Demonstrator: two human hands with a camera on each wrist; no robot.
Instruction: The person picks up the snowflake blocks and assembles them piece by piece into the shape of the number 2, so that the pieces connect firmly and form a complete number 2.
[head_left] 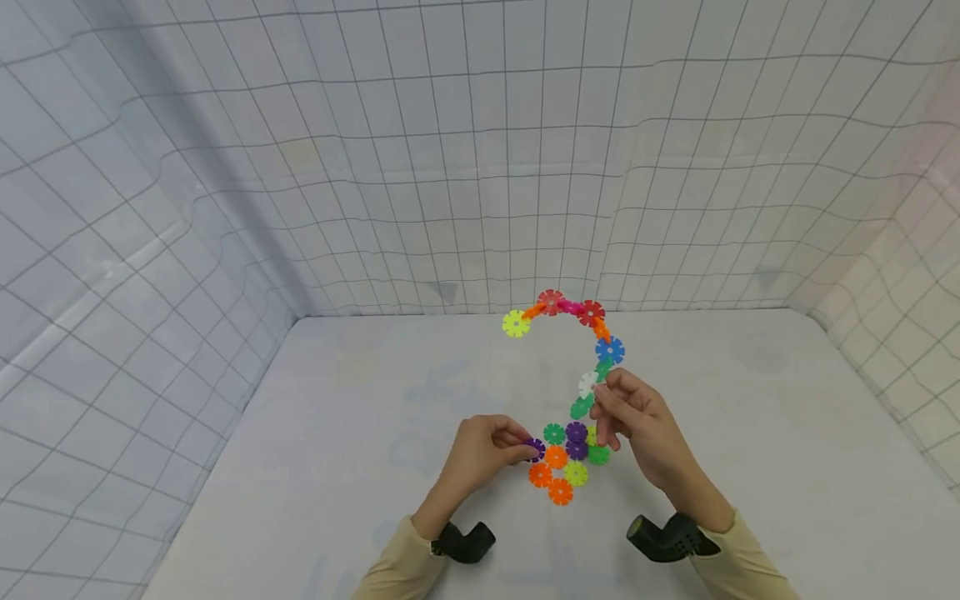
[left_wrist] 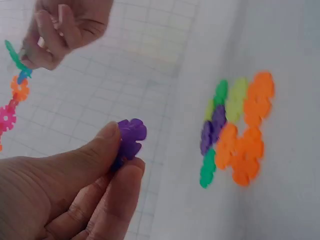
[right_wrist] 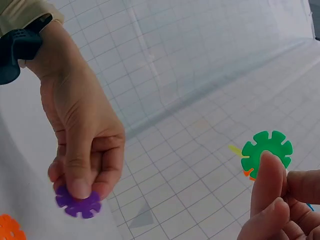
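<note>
My left hand (head_left: pixel 483 450) pinches a purple snowflake disc (left_wrist: pixel 132 132), a flat toy piece with notches around its rim, between thumb and fingers. Held up by my right hand (head_left: pixel 645 425) is a curved chain of interlocked snowflake discs. A yellow disc (head_left: pixel 516 323) ends its far left side; red, pink and orange pieces lead round to a blue disc (head_left: pixel 610 351). Green and white pieces form the near part, where my right thumb and fingers pinch. The right wrist view shows a green disc (right_wrist: pixel 265 142) right at those fingertips. Part of the chain is hidden behind them.
Several loose discs lie grouped on the white table (head_left: pixel 360 467) between my hands: an orange disc (head_left: pixel 560 492), a purple disc (head_left: pixel 576 431), a green disc (head_left: pixel 554 433) and others. Grid-lined white sheeting (head_left: pixel 480 167) rises behind the table and at both sides.
</note>
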